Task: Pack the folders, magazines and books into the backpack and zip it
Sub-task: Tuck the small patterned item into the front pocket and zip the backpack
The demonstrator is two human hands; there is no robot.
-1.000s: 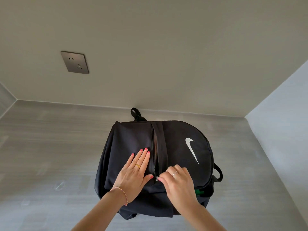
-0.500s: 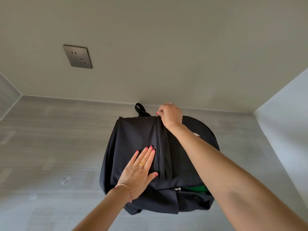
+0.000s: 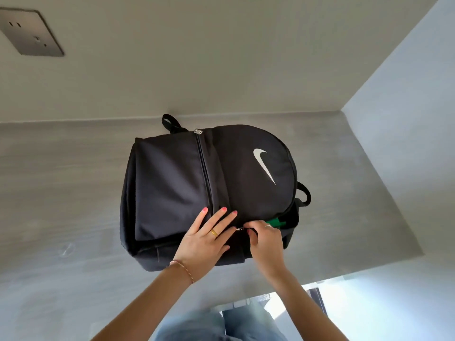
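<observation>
Fingers [image 3: 253,230] of the right hand [image 3: 267,242] pinched together on a small metal zipper pull [image 3: 239,229] at the near edge of the backpack [image 3: 187,188]. Left hand [image 3: 205,242] lies flat on the fabric just beside it, its fingers [image 3: 222,219] spread, pressing the cloth down.

Backpack: black, lying on its back on the grey bench [image 3: 61,193], roughly centre, top handle toward the right. Front pocket zipper [image 3: 204,168] looks closed, its slider [image 3: 197,131] at the far end. Main compartment not yet shut: a gap shows at the near right side, with something green [image 3: 274,221] poking out of it. Cannot tell whether it is a folder, a magazine or a book.

Judgement: packing looks done; closing the main zip is the step in hand.

Risks from here:
- Green edge sits in the zip's path. Slider could jam on it or bite the cover unless it is tucked in first.
- Slack fabric could bunch under the slider if the bracing hand lifts off.
- Hard pull sideways could slide the whole bag toward the bench edge nearby.
</observation>
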